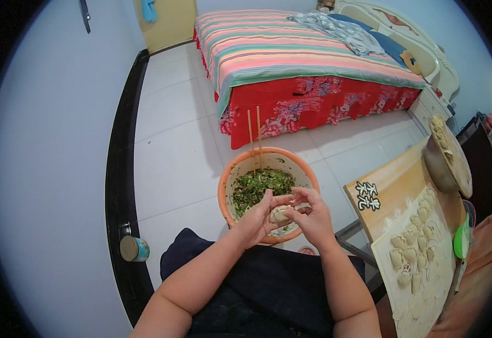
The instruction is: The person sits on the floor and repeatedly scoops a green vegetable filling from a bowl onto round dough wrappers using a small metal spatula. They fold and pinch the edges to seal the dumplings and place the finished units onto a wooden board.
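Both hands meet over the near rim of an orange basin [223,194] with a pale inside. A pale dough dumpling [280,213] lies across the fingers of my left hand [254,218], which cup it from below. My right hand [312,217] pinches the dumpling's edge from the right with thumb and fingers. Chopped green filling [263,188] fills much of the basin. Two wooden chopsticks [251,132] stand upright in the filling toward the back.
At right, a wooden board [364,194] on a stand carries a pale sheet with rows of dumplings [409,242]. Beyond it a metal pot [438,166] supports a round tray. A green bowl [461,241] sits at the board's edge. A tin [134,248] stands by the left wall; a bed [313,56] is behind.
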A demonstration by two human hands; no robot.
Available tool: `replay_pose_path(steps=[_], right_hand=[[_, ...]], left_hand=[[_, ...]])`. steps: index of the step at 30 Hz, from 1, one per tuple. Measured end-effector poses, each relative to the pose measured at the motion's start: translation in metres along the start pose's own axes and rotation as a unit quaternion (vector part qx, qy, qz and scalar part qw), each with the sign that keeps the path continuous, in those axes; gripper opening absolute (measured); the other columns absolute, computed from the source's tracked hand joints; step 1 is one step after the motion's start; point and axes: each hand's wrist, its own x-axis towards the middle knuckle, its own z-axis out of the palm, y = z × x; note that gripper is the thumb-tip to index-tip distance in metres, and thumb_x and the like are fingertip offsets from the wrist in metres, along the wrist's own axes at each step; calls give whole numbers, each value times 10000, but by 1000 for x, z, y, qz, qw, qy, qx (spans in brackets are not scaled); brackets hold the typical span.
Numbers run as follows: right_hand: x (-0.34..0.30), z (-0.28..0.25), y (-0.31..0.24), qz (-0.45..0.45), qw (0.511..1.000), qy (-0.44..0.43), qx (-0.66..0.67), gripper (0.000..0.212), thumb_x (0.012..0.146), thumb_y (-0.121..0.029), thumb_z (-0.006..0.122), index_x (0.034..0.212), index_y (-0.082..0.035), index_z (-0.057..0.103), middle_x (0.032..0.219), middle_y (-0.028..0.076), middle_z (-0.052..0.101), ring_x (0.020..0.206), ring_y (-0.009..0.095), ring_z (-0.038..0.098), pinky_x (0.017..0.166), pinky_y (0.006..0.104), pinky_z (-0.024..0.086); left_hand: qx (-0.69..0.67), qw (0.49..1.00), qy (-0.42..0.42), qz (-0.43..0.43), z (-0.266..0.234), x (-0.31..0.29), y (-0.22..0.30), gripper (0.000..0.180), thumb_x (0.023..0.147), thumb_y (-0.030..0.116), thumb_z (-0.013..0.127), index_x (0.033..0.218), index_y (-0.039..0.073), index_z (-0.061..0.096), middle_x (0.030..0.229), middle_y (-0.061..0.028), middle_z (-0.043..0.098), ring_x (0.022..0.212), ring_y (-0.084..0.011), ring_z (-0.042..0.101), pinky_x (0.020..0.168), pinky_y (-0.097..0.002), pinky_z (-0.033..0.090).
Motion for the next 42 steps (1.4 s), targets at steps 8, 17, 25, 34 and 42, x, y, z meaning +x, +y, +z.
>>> replay_pose_path(steps=[8, 17, 25, 34, 42], right_hand=[[-22, -15, -10, -193, 925, -84, -317, 581, 692, -157, 753, 1219, -47, 534, 1176, 133, 549, 1089, 332, 508, 917, 391, 440], [-117, -97, -80, 97, 983, -5, -155, 323, 770, -179, 700, 1048, -51, 596, 1081, 137, 601, 970, 303, 592, 799, 354, 499], [-183, -267, -49, 221, 920, 213, -246, 465, 760, -294, 699, 1128, -25, 606, 958, 143, 660, 872, 234, 633, 792, 334, 491], [-113, -403, 65, 232, 831, 238, -446, 409, 743, -272, 690, 1062, -21, 646, 1026, 189, 660, 931, 301, 642, 817, 361, 496], [-147, -471, 83, 191, 862, 225, -412, 275, 767, -158, 686, 998, -11, 667, 962, 138, 685, 820, 219, 661, 731, 330, 505]], left_hand=[[9, 999, -26, -43, 20, -10, 0, 702, 975, 554, 214, 1441, 28, 224, 1362, -127, 416, 1212, -264, 472, 991, -422, 416], [120, 983, -135, -39, 88, -37, -22, 684, 969, 515, 352, 1448, 43, 226, 1402, -151, 351, 1261, -284, 419, 1050, -405, 343], [172, 978, -107, -55, 92, -27, -39, 611, 967, 366, 463, 1430, 19, 265, 1336, -146, 402, 1185, -282, 496, 1006, -408, 396], [207, 973, -76, -69, 92, 3, -53, 551, 968, 245, 470, 1424, 8, 272, 1336, -152, 419, 1147, -262, 530, 983, -397, 434], [179, 981, -36, -58, 81, 16, -46, 525, 959, 266, 506, 1393, 27, 332, 1264, -120, 476, 1091, -220, 567, 941, -369, 466]])
